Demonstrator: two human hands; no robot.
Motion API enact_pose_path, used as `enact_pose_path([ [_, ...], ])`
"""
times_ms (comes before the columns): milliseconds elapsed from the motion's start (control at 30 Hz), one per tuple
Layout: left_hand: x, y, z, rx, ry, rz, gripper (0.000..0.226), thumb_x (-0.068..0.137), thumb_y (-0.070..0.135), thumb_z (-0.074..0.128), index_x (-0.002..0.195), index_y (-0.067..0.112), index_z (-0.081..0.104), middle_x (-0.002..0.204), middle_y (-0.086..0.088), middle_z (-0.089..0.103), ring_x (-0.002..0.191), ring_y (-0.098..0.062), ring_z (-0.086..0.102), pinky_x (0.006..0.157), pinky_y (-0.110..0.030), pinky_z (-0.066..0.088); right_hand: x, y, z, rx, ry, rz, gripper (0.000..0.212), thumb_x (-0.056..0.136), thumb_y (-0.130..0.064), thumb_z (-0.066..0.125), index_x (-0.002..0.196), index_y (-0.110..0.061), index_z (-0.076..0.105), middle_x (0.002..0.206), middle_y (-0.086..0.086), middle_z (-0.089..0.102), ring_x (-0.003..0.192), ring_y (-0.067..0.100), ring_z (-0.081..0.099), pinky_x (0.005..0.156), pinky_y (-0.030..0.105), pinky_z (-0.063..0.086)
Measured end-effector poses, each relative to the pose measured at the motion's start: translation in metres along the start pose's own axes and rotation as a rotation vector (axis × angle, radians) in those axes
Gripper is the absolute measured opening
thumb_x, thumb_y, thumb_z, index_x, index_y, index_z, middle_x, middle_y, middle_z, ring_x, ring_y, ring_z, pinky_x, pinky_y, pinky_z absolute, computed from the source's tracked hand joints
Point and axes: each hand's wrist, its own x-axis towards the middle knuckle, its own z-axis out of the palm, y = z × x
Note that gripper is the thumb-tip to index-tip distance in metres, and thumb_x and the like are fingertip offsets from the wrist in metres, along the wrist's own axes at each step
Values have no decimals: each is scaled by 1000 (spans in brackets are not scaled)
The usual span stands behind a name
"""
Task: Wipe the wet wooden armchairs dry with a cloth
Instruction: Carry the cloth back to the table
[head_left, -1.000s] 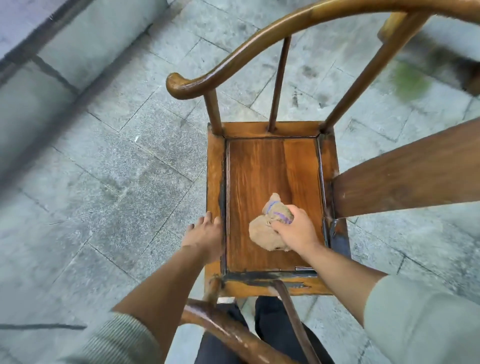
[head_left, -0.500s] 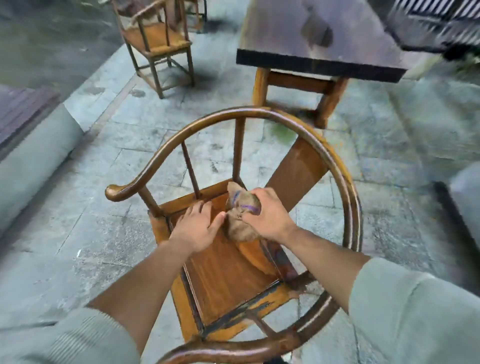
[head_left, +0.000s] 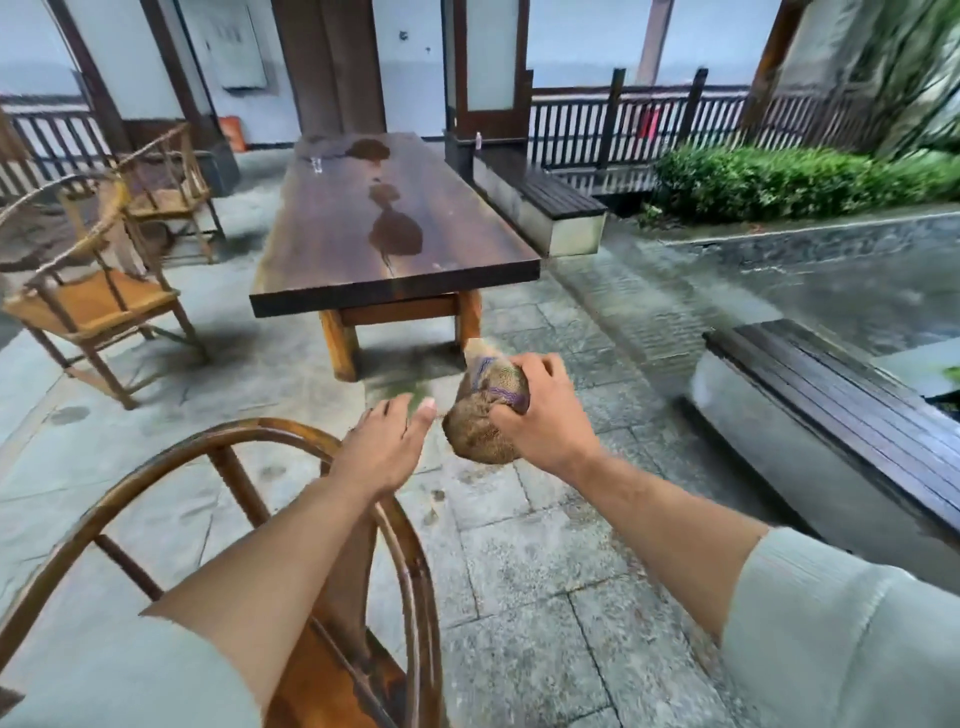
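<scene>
Right now the right hand (head_left: 545, 415) is gripping a bunched-up brown cloth (head_left: 485, 415), fingers curled round it, holding it up in the air over the stone paving (head_left: 545, 571). The cloth is looking coarse and tan, wadded into a lump, with a thin purple line of stitching showing near the knuckles and one corner poking upward. The left hand (head_left: 384, 447) is hovering just beside the cloth with fingers straight and relaxed, grasping nothing; whether its heel is touching the chair rail beneath it is hard to say from here.

The nearest armchair (head_left: 171, 462) is sitting at the lower left, its rounded, glossy top rail curving under the left forearm. Its seat is cut off by the bottom edge and partly hidden behind that arm. Two more armchairs (head_left: 98, 296) are standing well apart at the far left, both blurred.

Ahead, a long dark wooden counter (head_left: 395, 234) is carrying several dark wet patches along its top. A slatted bench (head_left: 841, 400) is running along the right, and green shrubs (head_left: 779, 176) are growing beyond a dark railing (head_left: 623, 124).
</scene>
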Motion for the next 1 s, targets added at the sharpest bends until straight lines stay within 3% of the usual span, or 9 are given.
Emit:
enact_pose_path([
  [133, 52, 76, 33, 83, -28, 19, 75, 95, 67, 12, 147, 17, 36, 151, -10, 41, 138, -29, 37, 111, -48, 33, 53, 68, -74, -18, 46, 30, 46, 82, -29, 63, 126, -28, 52, 116, -1, 38, 83, 9, 56, 61, 9, 39],
  [167, 65, 91, 39, 95, -21, 16, 75, 96, 66, 12, 147, 17, 35, 151, -9, 41, 138, -28, 37, 111, -48, 32, 68, 82, -87, -17, 43, 23, 46, 82, -29, 64, 126, -28, 52, 117, 0, 38, 83, 9, 56, 64, 11, 42],
  [300, 123, 122, 51, 41, -10, -25, 73, 95, 68, 12, 143, 21, 40, 145, -7, 48, 133, -26, 41, 108, -49, 35, 134, 119, -106, 39, -3, 29, 47, 83, -28, 64, 127, -29, 49, 118, 3, 36, 87, 17, 57, 83, 39, 56],
  [400, 176, 121, 53, -53, 16, -96, 72, 94, 70, 14, 134, 20, 48, 135, -8, 55, 124, -28, 49, 103, -48, 40, 190, 136, -91, 92, -12, 38, 44, 82, -28, 63, 122, -36, 47, 113, 3, 38, 86, 14, 55, 81, 32, 55],
  [500, 240, 106, 57, -14, 24, -143, 71, 95, 68, 14, 133, 18, 48, 134, -10, 53, 125, -29, 48, 104, -48, 39, 253, 147, -65, 135, -47, 40, 42, 81, -28, 61, 118, -40, 46, 108, 5, 46, 84, 6, 49, 68, 11, 39],
  [667, 365, 58, 46, -76, 45, -227, 66, 99, 60, 15, 134, 16, 48, 138, -14, 50, 128, -32, 44, 108, -48, 35, 378, 147, -3, 147, -139, 34, 36, 83, -27, 62, 112, -38, 45, 100, 4, 61, 87, 18, 62, 70, 33, 55],
  [800, 443, 11, 19, -179, 38, -287, 65, 99, 63, 16, 130, 17, 51, 135, -13, 54, 122, -29, 50, 100, -41, 39, 476, 123, 53, 176, -214, 24, 34, 87, -27, 64, 108, -42, 42, 85, -12, 60, 75, 4, 60, 55, 15, 43],
  [934, 511, -37, -6, -283, 78, -398, 66, 96, 68, 17, 125, 21, 53, 132, -11, 58, 119, -28, 53, 91, -36, 38, 561, 103, 110, 277, -276, 3, 33, 87, -24, 65, 109, -39, 45, 87, -9, 62, 79, 12, 63, 66, 30, 55],
  [1001, 546, -62, -15, -313, 96, -460, 69, 94, 70, 17, 126, 21, 53, 132, -12, 58, 119, -30, 53, 93, -37, 38, 606, 96, 141, 294, -321, -27, 34, 87, -25, 65, 113, -36, 46, 88, -10, 62, 80, 7, 62, 69, 29, 52],
])
